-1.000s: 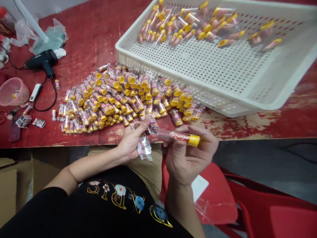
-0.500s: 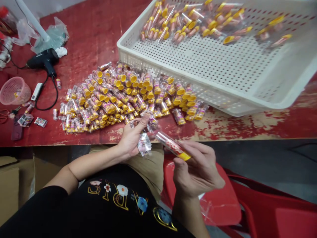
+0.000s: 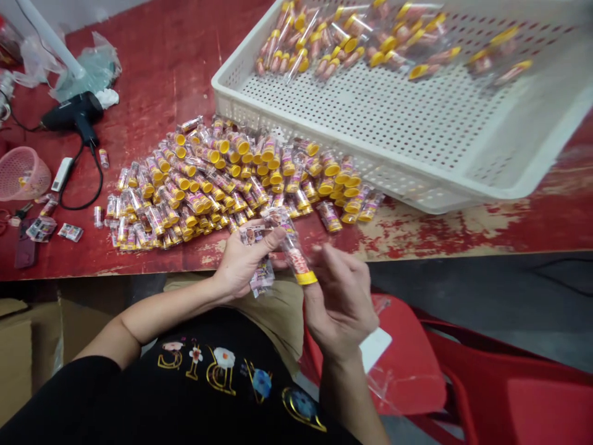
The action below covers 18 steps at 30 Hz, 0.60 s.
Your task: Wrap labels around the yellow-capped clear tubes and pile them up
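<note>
A tube heap (image 3: 217, 188) and basket (image 3: 417, 127) (cut off at top) crowded the table (image 3: 157, 62). Left fingers (image 3: 269, 241) clamped wrappers (image 3: 262, 278); right fingers (image 3: 340, 266), blurred, had an unclear grip

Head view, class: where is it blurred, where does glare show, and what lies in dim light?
Head view: the right hand looks smeared, and the rightmost tubes in the white tray look soft; head view: glints on the piled tubes' clear plastic; head view: dim floor at right.
</note>
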Tool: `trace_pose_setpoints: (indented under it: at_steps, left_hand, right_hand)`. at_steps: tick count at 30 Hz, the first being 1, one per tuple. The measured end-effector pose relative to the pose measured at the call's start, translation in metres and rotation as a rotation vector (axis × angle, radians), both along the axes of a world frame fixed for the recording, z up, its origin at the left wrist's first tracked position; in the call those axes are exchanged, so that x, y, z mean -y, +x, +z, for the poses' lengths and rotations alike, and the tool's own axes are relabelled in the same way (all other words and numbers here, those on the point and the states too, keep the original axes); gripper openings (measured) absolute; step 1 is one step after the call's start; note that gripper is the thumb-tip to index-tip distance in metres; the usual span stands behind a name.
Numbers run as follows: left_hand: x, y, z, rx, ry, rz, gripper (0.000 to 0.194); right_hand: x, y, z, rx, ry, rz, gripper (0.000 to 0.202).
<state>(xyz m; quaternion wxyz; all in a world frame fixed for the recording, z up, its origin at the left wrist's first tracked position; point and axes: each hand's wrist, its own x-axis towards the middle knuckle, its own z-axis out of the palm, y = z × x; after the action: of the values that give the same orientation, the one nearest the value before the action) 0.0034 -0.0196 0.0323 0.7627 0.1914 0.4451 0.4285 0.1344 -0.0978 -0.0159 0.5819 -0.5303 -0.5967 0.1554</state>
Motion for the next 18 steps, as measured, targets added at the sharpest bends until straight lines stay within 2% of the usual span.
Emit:
trace_pose_setpoints:
  at_steps: [3, 6, 9, 14, 18]
  left_hand:
    - [0.006, -0.002, 0.0, -0.022, 0.05, -0.089, 0.066]
    - [0.014, -0.004, 0.002, -0.04, 0.106, -0.16, 0.07]
    - [0.019, -0.005, 0.005, -0.054, 0.134, -0.171, 0.079]
    - [0.018, -0.005, 0.008, -0.061, 0.116, -0.164, 0.08]
    - [0.013, -0.003, 0.002, -0.092, 0.125, -0.165, 0.08]
  right_hand:
    - [-0.006, -0.005, 0.003, 0.003, 0.023, -0.012, 0.061]
    - [-0.011, -0.011, 0.008, -0.027, 0.104, -0.125, 0.054]
    - [-0.011, -0.015, 0.011, -0.063, 0.115, -0.207, 0.049]
    - [-0.012, -0.016, 0.012, -0.08, 0.068, -0.239, 0.042]
    - [-0.012, -0.017, 0.01, -0.084, 0.046, -0.244, 0.041]
